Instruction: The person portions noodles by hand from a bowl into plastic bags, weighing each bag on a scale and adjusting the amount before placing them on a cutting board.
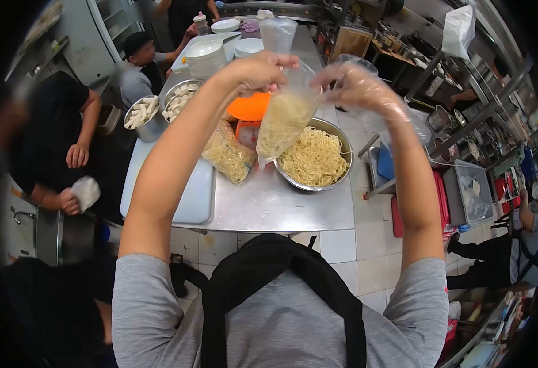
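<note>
A clear plastic bag of noodles (286, 119) hangs above the table between my hands. My left hand (261, 72) is closed on its upper edge. My right hand (359, 89), in a loose clear plastic glove, is beside the bag's top on the right; its fingers are smeared by motion, so their grip cannot be made out. Below it, a metal bowl (350, 164) holds a heap of loose yellow noodles (316, 156). Left of the hanging bag are an orange dish (248, 107) on a red scale (244, 130) and filled noodle bags (231, 153) on the table.
A white cutting board (186, 199) lies on the steel table (269, 208). Two metal containers of pale sticks (143, 113) and stacked white plates (206, 60) stand farther left. Co-workers (51, 132) are along the left; another person (523, 245) is at right. Shelving (465, 116) stands right.
</note>
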Demonstrator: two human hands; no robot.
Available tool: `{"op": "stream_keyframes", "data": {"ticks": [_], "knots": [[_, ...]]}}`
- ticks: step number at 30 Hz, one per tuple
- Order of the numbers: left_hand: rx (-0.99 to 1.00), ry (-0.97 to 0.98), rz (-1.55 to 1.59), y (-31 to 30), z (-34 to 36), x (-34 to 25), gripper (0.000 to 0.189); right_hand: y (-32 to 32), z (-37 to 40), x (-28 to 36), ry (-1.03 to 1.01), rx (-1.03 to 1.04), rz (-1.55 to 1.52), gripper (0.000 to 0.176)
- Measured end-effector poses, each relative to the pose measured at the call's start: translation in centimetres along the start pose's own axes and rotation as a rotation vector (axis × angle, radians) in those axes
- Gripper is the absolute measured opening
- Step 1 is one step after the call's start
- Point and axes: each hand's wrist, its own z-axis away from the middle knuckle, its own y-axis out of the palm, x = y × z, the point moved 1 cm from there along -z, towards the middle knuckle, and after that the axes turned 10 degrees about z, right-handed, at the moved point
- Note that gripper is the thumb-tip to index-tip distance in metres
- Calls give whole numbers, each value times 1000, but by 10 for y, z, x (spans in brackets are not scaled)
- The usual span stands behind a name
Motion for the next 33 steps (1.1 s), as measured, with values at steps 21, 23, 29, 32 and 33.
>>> {"op": "stream_keyframes", "data": {"ticks": [21, 23, 29, 32, 33], "knots": [[-147, 41, 28, 20, 1, 25, 65, 28, 30, -13, 282, -341, -577, 18], [-74, -11, 8, 20, -3, 26, 66, -10, 27, 17, 165, -245, -269, 28], [-42, 7, 24, 15, -3, 21, 67, -19, 10, 41, 309, 90, -247, 31], [-24, 73, 119, -7, -5, 14, 65, -6, -8, 28, 351, 303, 66, 30], [-30, 71, 121, -22, -6, 4, 65, -8, -14, 23, 345, 307, 65, 30]]}}
